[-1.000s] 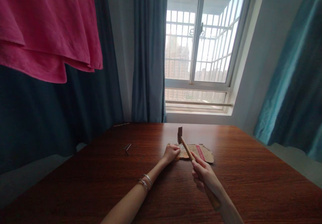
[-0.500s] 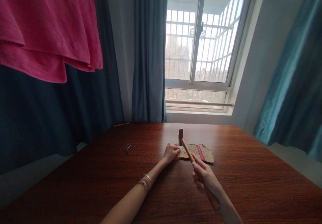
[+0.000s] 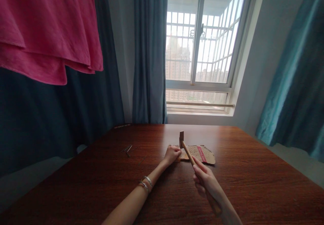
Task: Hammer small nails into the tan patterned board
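Observation:
A tan, hole-dotted piece with a pink stripe [image 3: 202,154] lies flat on the dark wooden table [image 3: 253,184]. My left hand [image 3: 172,154] is closed at the piece's left edge, pinching something too small to make out. My right hand [image 3: 206,179] grips the wooden handle of a small hammer [image 3: 181,139]. The hammer's dark head hangs just above my left hand's fingers.
Several thin metal rods [image 3: 128,148] lie on the table to the left of the piece. A pink cloth [image 3: 45,32] hangs at the upper left. Blue curtains [image 3: 150,53] flank the window [image 3: 202,49] behind the table.
The hammer head has come down a little toward my left hand. Both hands stay in almost the same place.

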A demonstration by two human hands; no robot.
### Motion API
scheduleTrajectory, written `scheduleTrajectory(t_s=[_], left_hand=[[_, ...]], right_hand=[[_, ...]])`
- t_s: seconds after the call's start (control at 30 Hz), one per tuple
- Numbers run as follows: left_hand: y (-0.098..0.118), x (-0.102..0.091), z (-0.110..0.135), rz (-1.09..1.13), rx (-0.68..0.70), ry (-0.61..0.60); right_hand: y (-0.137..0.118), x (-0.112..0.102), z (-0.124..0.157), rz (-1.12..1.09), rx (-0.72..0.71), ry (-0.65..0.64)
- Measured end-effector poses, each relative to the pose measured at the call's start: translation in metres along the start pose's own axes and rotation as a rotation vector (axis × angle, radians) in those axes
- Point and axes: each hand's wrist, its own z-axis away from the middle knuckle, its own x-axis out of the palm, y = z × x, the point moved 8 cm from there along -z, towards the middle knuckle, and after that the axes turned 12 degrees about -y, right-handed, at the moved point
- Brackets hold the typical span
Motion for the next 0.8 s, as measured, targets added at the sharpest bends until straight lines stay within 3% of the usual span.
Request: scheduleTrajectory(t_s=[0.1,0.27,0.4,0.53,0.67,0.8], left_hand=[[0.005,-0.003,0.001,-0.042,0.036,0.029],[-0.005,-0.007,0.002,0.0,-0.053,0.056],[-0.016,-0.019,0.003,0.081,-0.099,0.139],[-0.02,-0.035,0.006,0.041,-0.109,0.184],[-0.009,-0.034,0.008,-0.102,0.023,0.027],[-0.004,-0.02,0.015,-0.241,0.089,-0.144]], right_hand=[[-0.006,0.001,0.003,0.007,-0.021,-0.007],[-0.017,-0.01,0.005,0.056,-0.074,0.012],[-0.014,-0.035,0.002,0.142,-0.101,0.095],[-0.013,-0.07,0.004,0.239,-0.134,0.281],[-0.022,-0.108,0.017,0.458,-0.128,0.5],[-0.032,-0.141,0.03,0.832,0.036,0.652]])
